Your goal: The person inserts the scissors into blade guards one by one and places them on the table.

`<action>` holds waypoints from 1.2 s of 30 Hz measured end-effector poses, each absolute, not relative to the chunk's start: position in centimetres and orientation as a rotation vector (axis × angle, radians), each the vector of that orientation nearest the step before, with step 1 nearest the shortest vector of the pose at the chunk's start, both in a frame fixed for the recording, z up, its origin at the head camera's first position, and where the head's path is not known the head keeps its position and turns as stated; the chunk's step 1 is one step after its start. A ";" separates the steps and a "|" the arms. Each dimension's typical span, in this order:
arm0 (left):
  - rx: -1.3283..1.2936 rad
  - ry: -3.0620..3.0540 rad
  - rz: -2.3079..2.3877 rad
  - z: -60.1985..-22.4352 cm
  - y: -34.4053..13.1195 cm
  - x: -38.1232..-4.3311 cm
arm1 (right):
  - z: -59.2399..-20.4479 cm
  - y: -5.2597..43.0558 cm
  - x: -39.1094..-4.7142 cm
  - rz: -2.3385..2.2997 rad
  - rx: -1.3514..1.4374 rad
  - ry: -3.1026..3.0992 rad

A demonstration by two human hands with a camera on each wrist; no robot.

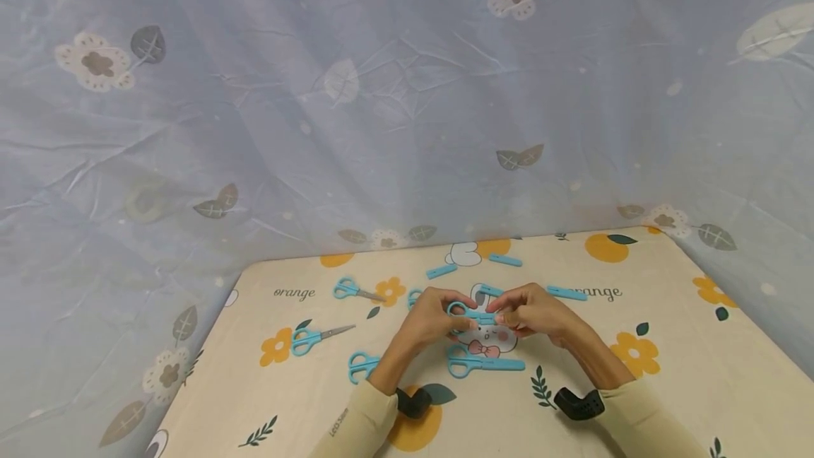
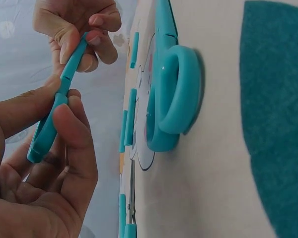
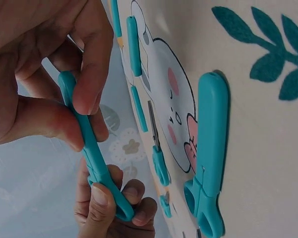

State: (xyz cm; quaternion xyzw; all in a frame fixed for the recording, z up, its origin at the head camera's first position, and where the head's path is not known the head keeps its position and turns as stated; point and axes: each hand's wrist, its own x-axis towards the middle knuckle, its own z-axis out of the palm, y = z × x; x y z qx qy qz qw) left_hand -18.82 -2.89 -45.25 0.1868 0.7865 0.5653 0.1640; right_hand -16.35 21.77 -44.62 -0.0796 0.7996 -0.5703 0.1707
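Both hands hold one pair of light blue scissors (image 1: 472, 316) above the table. My left hand (image 1: 429, 318) grips the looped handle (image 2: 45, 133), thumb on one side and fingers on the other. With thumb and fingers, my right hand (image 1: 537, 314) pinches the blue blade cap (image 3: 91, 145) at the far end. The cap covers the blades, and no bare metal shows between the hands. Just below, on the cloth, lies another pair of capped scissors (image 1: 499, 365), its handle to the left and cap to the right.
Left of the hands lie uncapped scissors (image 1: 307, 342) and another bare-bladed pair (image 1: 347, 288). A third pair (image 1: 362, 365) is partly behind the left forearm. Loose blue caps (image 1: 567, 293) are scattered beyond the hands. A patterned cloth (image 1: 496, 423) covers the table; a curtain (image 1: 407, 104) hangs behind.
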 end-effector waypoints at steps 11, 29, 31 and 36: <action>0.476 2.221 1.596 -45.3 -3.0 -18.9 | -44.3 22.3 -16.4 -1.593 -0.232 2.223; 0.440 2.184 1.623 -45.4 -3.2 -19.0 | -44.2 22.7 -16.4 -1.549 -0.229 2.250; 0.433 2.177 1.620 -45.4 -3.2 -19.0 | -44.2 22.8 -16.4 -1.541 -0.236 2.254; 0.441 2.169 1.601 -45.4 -3.4 -19.2 | -44.5 23.1 -16.7 -1.522 -0.236 2.263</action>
